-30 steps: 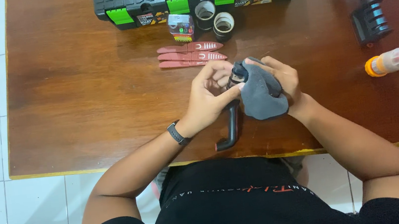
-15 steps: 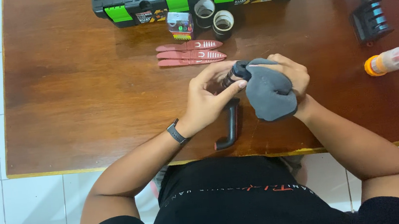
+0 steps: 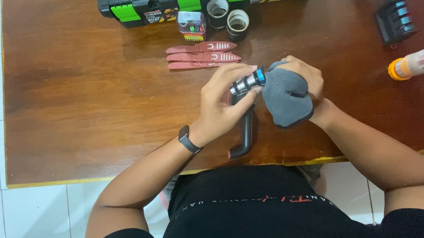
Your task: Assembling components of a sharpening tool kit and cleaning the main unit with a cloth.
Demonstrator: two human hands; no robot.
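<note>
I am gripping a black hand tool (image 3: 246, 123) with my left hand (image 3: 221, 105), fingers closed around its silver and blue head (image 3: 248, 82) while its black handle is lying on the wooden table (image 3: 90, 105) near the front edge. My right hand (image 3: 302, 80) is clenching a grey cloth (image 3: 284, 98) against that head. Three red sheaths (image 3: 201, 55) are lying just beyond my hands.

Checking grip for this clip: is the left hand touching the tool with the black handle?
Touching. The head view shows the left hand with its fingers wrapped around the black-handled tool near its metal end; no gap shows.
</note>
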